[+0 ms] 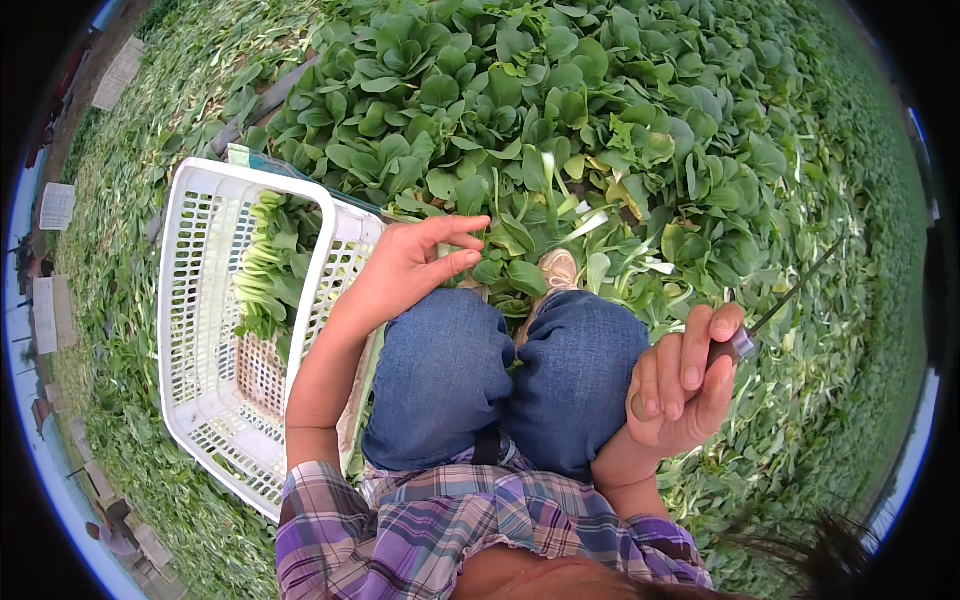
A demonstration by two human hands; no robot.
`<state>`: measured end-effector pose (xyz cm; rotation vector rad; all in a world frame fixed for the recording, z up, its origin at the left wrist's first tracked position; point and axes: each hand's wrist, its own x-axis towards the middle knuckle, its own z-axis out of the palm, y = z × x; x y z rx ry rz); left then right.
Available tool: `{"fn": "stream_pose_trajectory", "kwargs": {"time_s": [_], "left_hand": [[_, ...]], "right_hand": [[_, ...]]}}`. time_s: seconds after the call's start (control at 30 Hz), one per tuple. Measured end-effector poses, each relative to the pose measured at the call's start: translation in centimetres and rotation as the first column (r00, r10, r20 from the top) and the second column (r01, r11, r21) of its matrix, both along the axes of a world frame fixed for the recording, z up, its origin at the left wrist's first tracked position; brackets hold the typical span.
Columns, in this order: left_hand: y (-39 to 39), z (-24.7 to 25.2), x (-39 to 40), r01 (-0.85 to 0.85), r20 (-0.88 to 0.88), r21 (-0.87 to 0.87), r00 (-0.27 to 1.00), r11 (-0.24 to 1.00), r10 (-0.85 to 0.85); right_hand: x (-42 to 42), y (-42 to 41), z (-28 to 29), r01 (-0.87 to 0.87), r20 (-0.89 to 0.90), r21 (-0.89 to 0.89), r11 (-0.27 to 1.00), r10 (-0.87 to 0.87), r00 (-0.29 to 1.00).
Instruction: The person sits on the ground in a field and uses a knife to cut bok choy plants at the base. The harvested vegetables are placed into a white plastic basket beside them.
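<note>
My right hand (682, 375), raised by my right knee, grips the wooden handle of a thin-bladed knife (795, 289); its blade points up and away to the right. My left hand (424, 262) hovers over my left knee at the basket's inner side, with fingers apart and nothing in them. A white perforated plastic basket (171, 300) stands to my left. Inside it, cut leafy greens (262, 270) with pale green stalks lie in a stacked row. Leafy green plants (525, 90) grow densely ahead of my shoes, with a few pale cut stalks (589, 225) lying at their near edge.
My bent knees and one light shoe (559, 268) are between my hands. Loose leaves (787, 420) cover the ground to the right. A dark strip (281, 94) runs beyond the basket. Other crates (56, 206) stand at the far left, and a person (112, 536) is at lower left.
</note>
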<state>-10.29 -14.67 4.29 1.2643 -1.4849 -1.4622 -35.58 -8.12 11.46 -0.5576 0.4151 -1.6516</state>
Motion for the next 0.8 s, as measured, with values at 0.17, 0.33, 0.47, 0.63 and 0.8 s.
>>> {"fn": "stream_pose_trajectory", "kwargs": {"time_s": [0.17,0.33,0.47,0.63,0.8], "left_hand": [[-4.9,-6.4,-4.1,0.343,0.379,-0.241,0.894,0.908,-0.238],[-7.2,-7.9,-7.5,0.421,0.331,0.142,0.833,0.896,-0.444],[-11.2,-11.6,-8.8,0.454,0.392,-0.051,0.828,0.889,-0.4],[-17.3,-13.8,-11.5,0.532,0.608,-0.155,0.715,0.833,-0.344],[-21.9,-20.8,-12.2,0.64,0.783,-0.315,0.593,0.7,-0.189]], "right_hand": [[-5.8,-1.8,-6.0,0.465,-0.499,0.166,0.869,-0.333,0.8],[-9.3,-4.6,-15.3,0.308,-0.758,0.476,0.824,0.206,0.619],[-7.9,-9.7,-21.7,0.152,-0.788,0.552,0.82,0.454,0.417],[-5.2,-17.0,-31.7,0.164,-0.798,0.56,0.812,0.475,0.371],[-4.0,-13.4,-38.7,0.026,-0.829,0.53,0.848,0.524,-0.197]]}}
